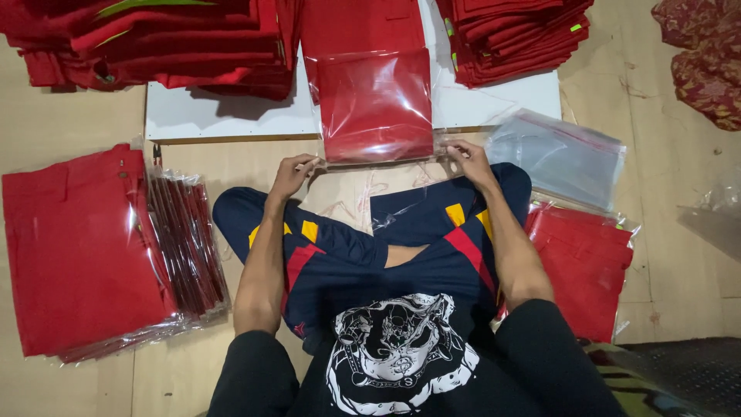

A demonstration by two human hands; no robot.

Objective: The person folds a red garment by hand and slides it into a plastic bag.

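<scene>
Red folded garment in a clear plastic bag (376, 104), upper centre of frame, lying on the white board (231, 116) with its near end hanging over the board's front edge toward the person. Long axis runs top-to-bottom in the picture, away from the person; the open mouth of the bag points down-frame at the person, closed end up-frame under more red cloth.

Left hand (293, 174) pinches the bag's near left corner, fingers curled on the flap. Right hand (468, 161) pinches the near right corner the same way. Both grasp the plastic lip, which is stretched flat between them.

Step, by my read: closing the bag mouth, garment already inside. The next move likely calls for folding the lip over evenly and pressing it down along its width, keeping both corners level so the flap does not crease or stick crooked.

Outward: the person sits cross-legged in navy shorts with red and yellow patches (340, 255), black printed shirt. Stack of empty clear bags (559, 154) right of centre, just beside the right forearm. Bagged red garments in a pile (587, 262) at right, below those. Larger pile of bagged red pieces (85, 247) at left, edges fanned. Unbagged folded red stacks upper left (154, 38) and upper right (513, 38). Patterned dark red cloth (706, 62) in the far upper right corner.
</scene>
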